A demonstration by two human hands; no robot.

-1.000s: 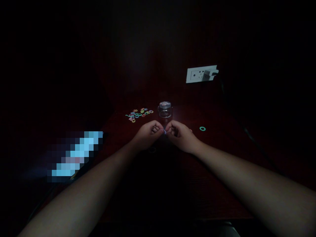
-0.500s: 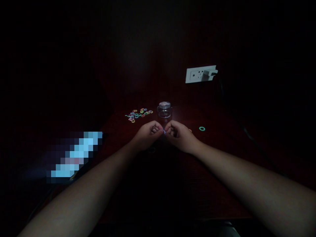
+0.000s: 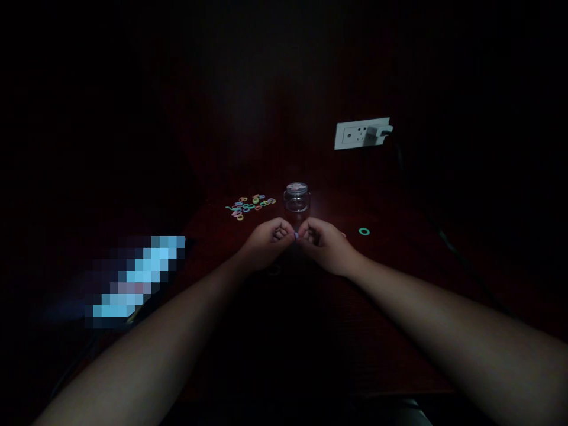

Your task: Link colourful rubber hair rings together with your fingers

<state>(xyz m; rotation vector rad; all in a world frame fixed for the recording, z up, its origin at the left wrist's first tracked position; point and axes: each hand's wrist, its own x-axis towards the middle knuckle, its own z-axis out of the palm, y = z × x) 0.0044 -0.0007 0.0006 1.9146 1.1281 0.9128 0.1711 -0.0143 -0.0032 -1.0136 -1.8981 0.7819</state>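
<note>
the step in hand looks like close work by both hands on one tiny thing: the left hand (image 3: 269, 241) and the right hand (image 3: 331, 245) meet over the bench (image 3: 337, 207), each grip pressed thumb to forefinger, pinching a small lilac piece (image 3: 296, 236) between them. too little of it shows to tell whether it is a ring like the others. as a judgement, any move of it calls for both pinches to act together, lightly, since so little of it stands clear of the fingertips and the light is poor

the nearest container is a clear jar (image 3: 297, 204), upright just beyond the fingertips, with a patterned lid (image 3: 297, 188) on top; curved lines show through its wall, but whether anything lies inside cannot be told. to the left of the jar, a loose scatter of coloured rings (image 3: 251, 206) lies on the bench, some overlapping, in yellow, green, pink and blue. a green ring (image 3: 364, 231) lies apart, to the right of the right hand, and a dim ring (image 3: 274, 270) sits near the left wrist. a pixelated bright panel (image 3: 146, 272) glows at far left, and a wall socket (image 3: 350, 136) with a plug (image 3: 382, 131) in it is behind
</note>
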